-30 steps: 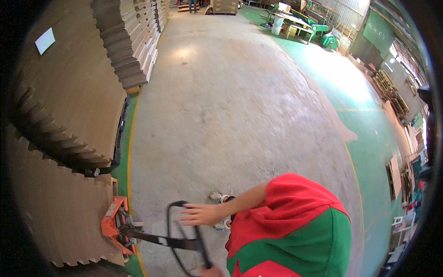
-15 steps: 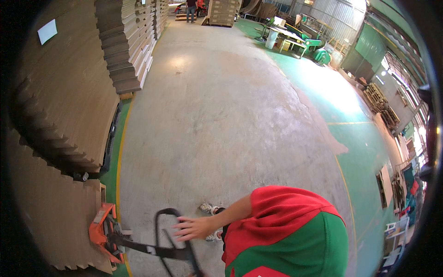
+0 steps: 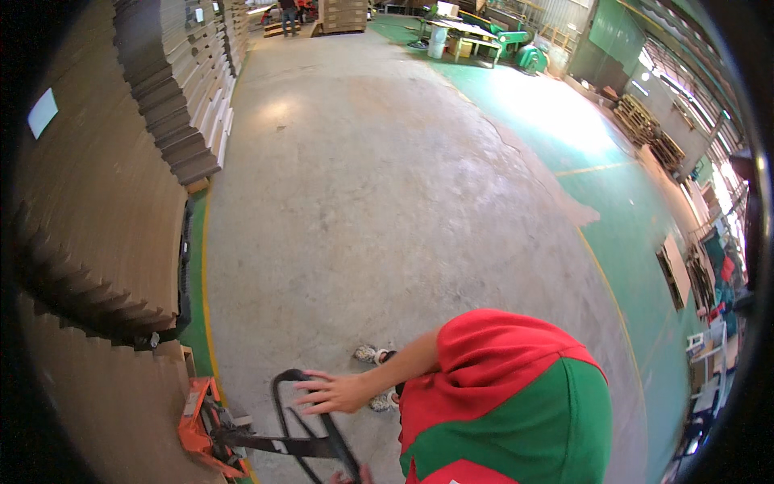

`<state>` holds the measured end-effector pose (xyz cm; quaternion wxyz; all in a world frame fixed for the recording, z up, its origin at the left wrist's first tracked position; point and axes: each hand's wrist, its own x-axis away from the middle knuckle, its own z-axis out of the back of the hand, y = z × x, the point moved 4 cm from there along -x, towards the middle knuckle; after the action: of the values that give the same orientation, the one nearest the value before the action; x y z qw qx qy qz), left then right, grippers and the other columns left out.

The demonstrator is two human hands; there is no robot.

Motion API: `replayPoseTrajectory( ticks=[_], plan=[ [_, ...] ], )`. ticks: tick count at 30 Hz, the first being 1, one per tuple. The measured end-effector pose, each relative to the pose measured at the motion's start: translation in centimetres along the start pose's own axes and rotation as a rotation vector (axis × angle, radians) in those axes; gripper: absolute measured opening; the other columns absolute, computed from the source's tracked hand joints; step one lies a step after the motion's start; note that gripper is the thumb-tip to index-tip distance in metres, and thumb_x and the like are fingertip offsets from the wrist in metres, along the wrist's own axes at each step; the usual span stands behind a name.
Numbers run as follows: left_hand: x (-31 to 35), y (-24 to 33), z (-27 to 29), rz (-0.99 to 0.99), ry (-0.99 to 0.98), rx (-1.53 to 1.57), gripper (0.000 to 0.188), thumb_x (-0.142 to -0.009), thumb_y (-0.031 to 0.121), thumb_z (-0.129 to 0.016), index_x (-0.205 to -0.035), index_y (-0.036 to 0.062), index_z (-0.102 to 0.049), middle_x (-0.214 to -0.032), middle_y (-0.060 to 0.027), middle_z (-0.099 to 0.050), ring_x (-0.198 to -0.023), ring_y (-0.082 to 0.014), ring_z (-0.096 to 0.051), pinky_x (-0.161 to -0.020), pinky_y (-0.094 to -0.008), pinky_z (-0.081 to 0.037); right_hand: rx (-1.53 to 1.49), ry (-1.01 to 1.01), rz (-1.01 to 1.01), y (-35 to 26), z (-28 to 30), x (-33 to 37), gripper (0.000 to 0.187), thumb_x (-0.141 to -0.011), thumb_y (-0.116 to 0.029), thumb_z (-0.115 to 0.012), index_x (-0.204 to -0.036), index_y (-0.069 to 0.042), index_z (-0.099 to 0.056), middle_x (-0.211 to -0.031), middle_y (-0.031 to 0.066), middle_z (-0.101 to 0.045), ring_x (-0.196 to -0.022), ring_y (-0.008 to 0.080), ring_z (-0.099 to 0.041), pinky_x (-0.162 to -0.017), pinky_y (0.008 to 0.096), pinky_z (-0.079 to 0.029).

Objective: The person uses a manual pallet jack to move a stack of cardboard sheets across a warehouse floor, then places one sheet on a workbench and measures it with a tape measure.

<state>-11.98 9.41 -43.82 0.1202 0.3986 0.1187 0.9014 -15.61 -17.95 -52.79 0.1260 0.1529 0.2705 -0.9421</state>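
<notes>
An orange hand pallet jack (image 3: 192, 427) stands at the lower left, against the stacked brown cardboard. Its black loop handle (image 3: 284, 401) leans toward me. My right arm, in a red sleeve, reaches leftward. My right hand (image 3: 345, 393) lies over the upper part of the loop with its fingers spread, not wrapped round it. Only the fingers of my left hand (image 3: 365, 474) show at the lower edge, closed about the lower end of the handle. My patterned shoes (image 3: 367, 353) are on the concrete behind the right forearm.
Tall stacks of flat cardboard (image 3: 89, 185) line the left side, along a yellow floor line (image 3: 206, 282). At the far end are a person (image 3: 289, 16) and stacked cartons (image 3: 343, 16). A worktable (image 3: 472, 36), green machinery and wooden pallets (image 3: 635, 119) stand to the right.
My view has turned, so the far cartons and worktable sit farther left and higher. The pallet jack appears farther right and lower. More of my left hand shows on the handle.
</notes>
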Motion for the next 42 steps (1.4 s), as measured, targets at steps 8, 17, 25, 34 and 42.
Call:
replayPoseTrajectory(
  ticks=[8,17,25,34,42],
  plan=[
    [-2.7,-1.2,-7.6,-0.043,0.007,-0.029,0.05,-0.078,0.043,-0.075,-0.108,0.0031,-0.068,-0.087,-0.0155,-0.072,-0.082,-0.0307,-0.068,-0.075,-0.0437,-0.052,0.005,-0.276,-0.127,0.0,-0.9,7.1,0.086,-0.079,-0.022,-0.063,-0.154,-0.013,-0.02,-0.162,0.0107,-0.016,-0.15,0.0384,-0.005,-0.117,0.0592,-0.009],
    [-4.5,-0.5,-5.8,-0.049,0.122,-0.062,0.051,-0.074,0.05,-0.077,-0.098,0.0059,-0.073,-0.085,-0.0149,-0.072,-0.081,-0.0311,-0.069,-0.074,-0.0431,-0.052,-0.084,-0.463,-0.258,1.3,1.8,7.5,0.09,-0.078,-0.021,-0.065,-0.154,-0.008,-0.018,-0.162,0.0136,-0.011,-0.149,0.0396,-0.004,-0.118,0.0581,-0.012],
    [-5.8,1.5,-7.0,-0.036,0.118,-0.044,0.053,-0.076,0.053,-0.074,-0.096,0.0043,-0.072,-0.084,-0.0171,-0.072,-0.081,-0.034,-0.069,-0.073,-0.0455,-0.052,0.02,-0.442,-0.094,0.8,-2.4,4.1,0.074,-0.087,-0.017,-0.053,-0.153,-0.008,-0.021,-0.163,0.0124,-0.011,-0.15,0.0387,-0.006,-0.119,0.0563,-0.009],
    [-4.8,2.9,-6.5,0.031,0.12,-0.048,0.055,-0.078,0.056,-0.071,-0.094,0.0026,-0.071,-0.083,-0.0195,-0.071,-0.081,-0.0374,-0.068,-0.071,-0.0483,-0.051,-0.07,-1.006,-0.093,2.8,-1.0,9.0,0.091,-0.078,-0.018,-0.063,-0.154,-0.007,-0.013,-0.163,0.0127,-0.004,-0.149,0.0398,-0.001,-0.119,0.0566,-0.01],
    [-1.7,-0.4,-6.4,0.108,0.165,-0.014,0.059,-0.08,0.058,-0.068,-0.092,0.001,-0.071,-0.081,-0.0216,-0.07,-0.081,-0.0403,-0.068,-0.07,-0.0507,-0.05,-0.016,-0.349,0.002,0.7,-1.6,3.0,0.092,-0.076,-0.019,-0.062,-0.154,-0.005,-0.013,-0.163,0.0127,-0.006,-0.15,0.0378,0.0,-0.119,0.0564,-0.012]
  ],
)
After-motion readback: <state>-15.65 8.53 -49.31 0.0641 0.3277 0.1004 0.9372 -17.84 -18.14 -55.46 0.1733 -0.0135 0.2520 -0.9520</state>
